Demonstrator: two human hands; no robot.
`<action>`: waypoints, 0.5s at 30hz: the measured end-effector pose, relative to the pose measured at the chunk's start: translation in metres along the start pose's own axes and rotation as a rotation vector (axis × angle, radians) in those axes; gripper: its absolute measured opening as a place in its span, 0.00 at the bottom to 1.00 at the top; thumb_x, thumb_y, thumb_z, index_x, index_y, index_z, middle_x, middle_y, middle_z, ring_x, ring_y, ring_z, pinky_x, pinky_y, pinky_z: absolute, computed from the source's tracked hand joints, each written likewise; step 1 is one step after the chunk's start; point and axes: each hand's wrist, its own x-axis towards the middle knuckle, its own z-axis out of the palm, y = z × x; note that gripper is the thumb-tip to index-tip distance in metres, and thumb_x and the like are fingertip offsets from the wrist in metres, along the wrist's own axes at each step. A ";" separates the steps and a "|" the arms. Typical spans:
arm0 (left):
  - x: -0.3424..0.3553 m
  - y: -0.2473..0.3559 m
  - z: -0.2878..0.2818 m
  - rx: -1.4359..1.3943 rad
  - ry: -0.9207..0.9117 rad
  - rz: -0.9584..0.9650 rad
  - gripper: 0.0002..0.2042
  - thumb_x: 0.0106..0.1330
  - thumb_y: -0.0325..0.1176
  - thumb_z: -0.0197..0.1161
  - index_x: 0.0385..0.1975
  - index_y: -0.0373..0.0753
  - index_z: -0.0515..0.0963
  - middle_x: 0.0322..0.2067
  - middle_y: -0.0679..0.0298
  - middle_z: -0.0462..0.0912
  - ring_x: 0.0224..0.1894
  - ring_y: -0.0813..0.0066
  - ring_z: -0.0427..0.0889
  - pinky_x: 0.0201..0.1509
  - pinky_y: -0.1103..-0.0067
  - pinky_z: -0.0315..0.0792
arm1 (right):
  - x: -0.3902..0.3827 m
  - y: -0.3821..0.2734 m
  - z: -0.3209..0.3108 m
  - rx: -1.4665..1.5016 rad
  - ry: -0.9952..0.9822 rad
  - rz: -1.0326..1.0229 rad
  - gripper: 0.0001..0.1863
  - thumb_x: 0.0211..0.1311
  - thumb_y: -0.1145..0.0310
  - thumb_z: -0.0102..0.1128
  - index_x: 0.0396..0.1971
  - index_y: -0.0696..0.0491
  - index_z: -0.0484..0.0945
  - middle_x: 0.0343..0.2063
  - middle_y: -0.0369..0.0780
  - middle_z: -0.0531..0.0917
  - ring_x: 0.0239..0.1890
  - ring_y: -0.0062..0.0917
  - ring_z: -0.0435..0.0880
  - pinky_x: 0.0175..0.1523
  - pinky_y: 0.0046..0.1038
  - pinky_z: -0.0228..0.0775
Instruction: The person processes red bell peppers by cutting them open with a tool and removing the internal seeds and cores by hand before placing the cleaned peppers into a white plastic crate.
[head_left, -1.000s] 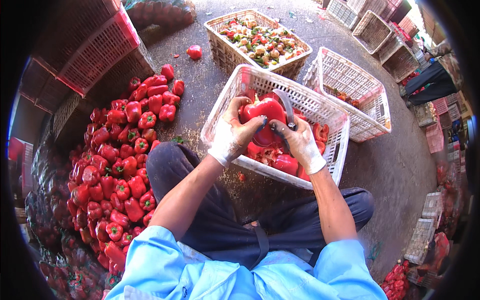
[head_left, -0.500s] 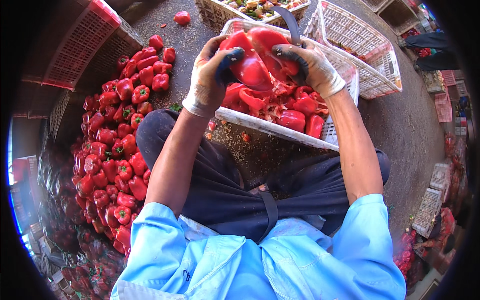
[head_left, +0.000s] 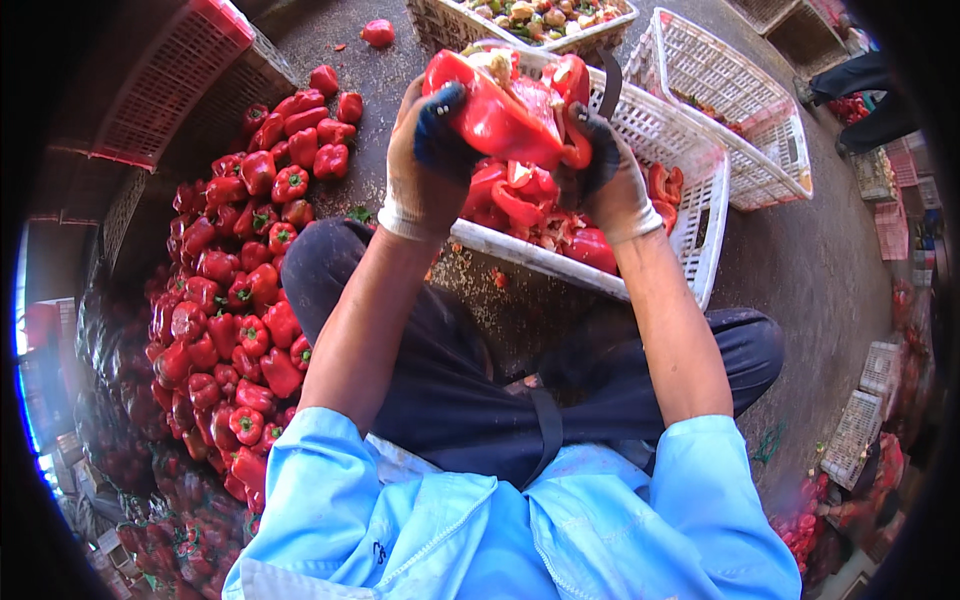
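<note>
Both your hands are closed on one opened pepper (head_left: 490,120), held up over the near part of a white crate (head_left: 708,240); take that pepper as the centre of the clock, with twelve straight away from you. Your left hand (head_left: 420,165) wraps its left side, and your right hand (head_left: 612,185) grips the right edge and also appears to keep the knife (head_left: 611,85), whose dark curved blade points up toward one o'clock, its handle hidden. The pepper gapes wide, a pale lump of core showing near its top, so the cutting looks done, while the core seems not yet out. Right below, toward six, torn red pieces (head_left: 525,195) lie in the white crate, so several peppers look already opened. Much is left, judging by the heap of whole peppers (head_left: 230,300) spreading at eight o'clock beside your knee; one stray pepper (head_left: 378,33) lies apart at ten. At twelve, a scrap crate (head_left: 440,28) holds mixed pale, green and red bits. At three, a second white crate (head_left: 710,65) has some small reddish bits low inside. Stacked crates (head_left: 170,85) stand at nine, and far out at three are another person's dark trouser legs (head_left: 860,100).
</note>
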 end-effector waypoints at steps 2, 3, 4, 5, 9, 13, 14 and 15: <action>0.004 -0.007 0.001 -0.114 0.014 0.101 0.21 0.60 0.14 0.69 0.53 0.38 0.78 0.57 0.48 0.78 0.61 0.53 0.81 0.61 0.66 0.79 | 0.013 0.005 -0.014 -0.198 -0.036 -0.157 0.13 0.67 0.47 0.67 0.40 0.40 0.83 0.23 0.30 0.83 0.18 0.18 0.81 0.18 0.21 0.67; 0.006 -0.010 -0.002 -0.087 0.000 0.165 0.21 0.61 0.15 0.68 0.53 0.39 0.79 0.58 0.47 0.78 0.61 0.52 0.81 0.61 0.66 0.79 | 0.013 0.004 -0.017 -0.208 -0.038 -0.152 0.13 0.67 0.48 0.67 0.41 0.41 0.83 0.24 0.30 0.84 0.18 0.18 0.81 0.17 0.20 0.67; 0.005 -0.004 -0.001 -0.122 -0.011 0.143 0.20 0.63 0.15 0.67 0.53 0.42 0.79 0.59 0.47 0.77 0.61 0.51 0.81 0.61 0.67 0.79 | 0.008 0.000 -0.013 -0.217 -0.039 -0.146 0.13 0.68 0.49 0.67 0.41 0.41 0.83 0.25 0.30 0.84 0.18 0.18 0.81 0.17 0.20 0.66; 0.007 0.001 -0.001 -0.155 -0.027 0.162 0.20 0.64 0.16 0.67 0.55 0.39 0.78 0.60 0.48 0.77 0.61 0.54 0.81 0.63 0.67 0.78 | 0.005 -0.004 -0.010 -0.227 -0.040 -0.141 0.13 0.68 0.50 0.67 0.42 0.42 0.83 0.25 0.30 0.85 0.18 0.18 0.81 0.17 0.20 0.66; -0.009 0.002 -0.006 -0.652 0.107 -0.415 0.21 0.65 0.16 0.67 0.58 0.35 0.75 0.61 0.51 0.77 0.61 0.59 0.81 0.65 0.69 0.78 | -0.013 -0.011 0.018 -0.204 -0.076 -0.215 0.13 0.68 0.51 0.67 0.42 0.43 0.83 0.26 0.32 0.85 0.18 0.19 0.81 0.18 0.19 0.66; 0.000 0.014 0.000 -0.366 0.064 -0.264 0.13 0.69 0.16 0.63 0.50 0.34 0.80 0.62 0.50 0.74 0.61 0.61 0.80 0.65 0.68 0.78 | -0.006 0.012 -0.006 -0.337 -0.057 -0.444 0.18 0.66 0.70 0.69 0.55 0.50 0.81 0.45 0.39 0.86 0.32 0.25 0.88 0.28 0.23 0.77; 0.000 0.018 -0.002 -0.123 0.042 -0.071 0.10 0.70 0.16 0.61 0.47 0.33 0.82 0.62 0.50 0.73 0.61 0.61 0.80 0.64 0.67 0.79 | -0.005 0.017 -0.009 -0.381 -0.057 -0.528 0.17 0.66 0.68 0.69 0.54 0.49 0.81 0.44 0.38 0.86 0.31 0.25 0.87 0.28 0.23 0.76; 0.001 0.016 -0.002 -0.140 0.042 -0.040 0.10 0.70 0.18 0.61 0.49 0.33 0.81 0.61 0.52 0.74 0.60 0.62 0.80 0.65 0.68 0.78 | -0.005 0.022 -0.011 -0.402 -0.054 -0.565 0.16 0.66 0.66 0.69 0.53 0.49 0.81 0.42 0.38 0.86 0.30 0.25 0.87 0.27 0.23 0.75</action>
